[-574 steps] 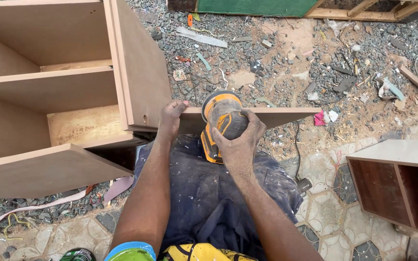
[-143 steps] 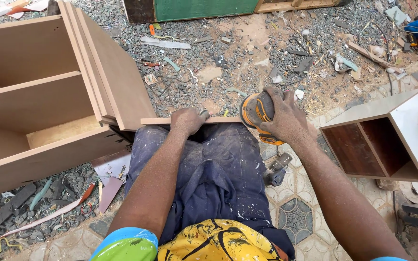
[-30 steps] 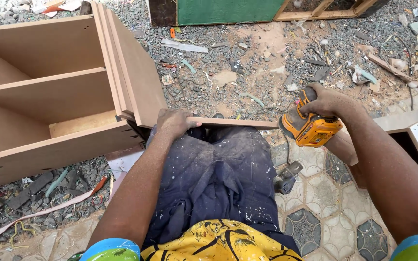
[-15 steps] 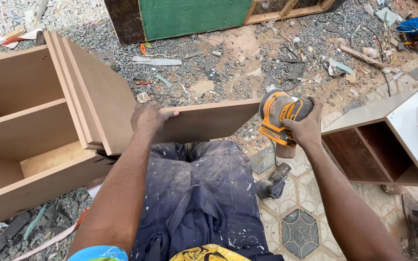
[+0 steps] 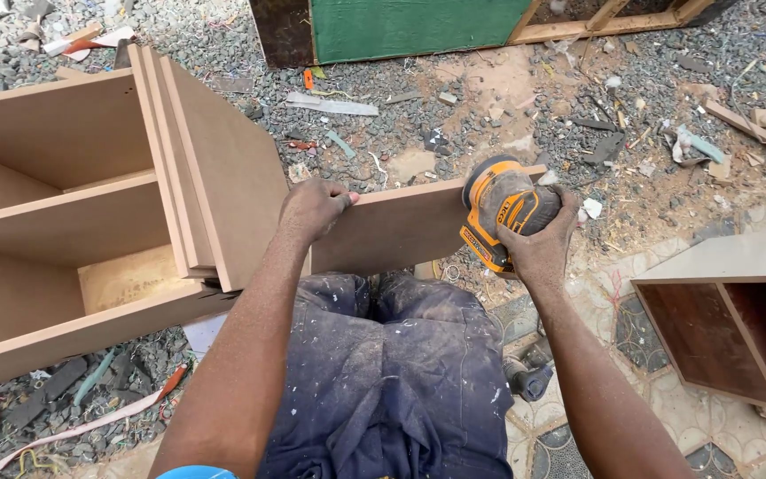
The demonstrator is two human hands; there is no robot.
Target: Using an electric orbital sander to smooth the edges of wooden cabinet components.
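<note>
A brown wooden board stands tilted on edge across my lap. My left hand grips its upper edge near the left end. My right hand holds an orange and black power sander, pressed against the board's right end. My dusty dark blue trousers show below the board.
A large open wooden cabinet with shelves lies at my left, with loose panels leaning on it. A small open box unit sits at the right. Gravel, scraps and litter cover the ground ahead; a green panel stands at the back.
The board has been tipped up from lying flat to standing on edge. My right hand has brought the sander back in from the right and set it against the board's end.
</note>
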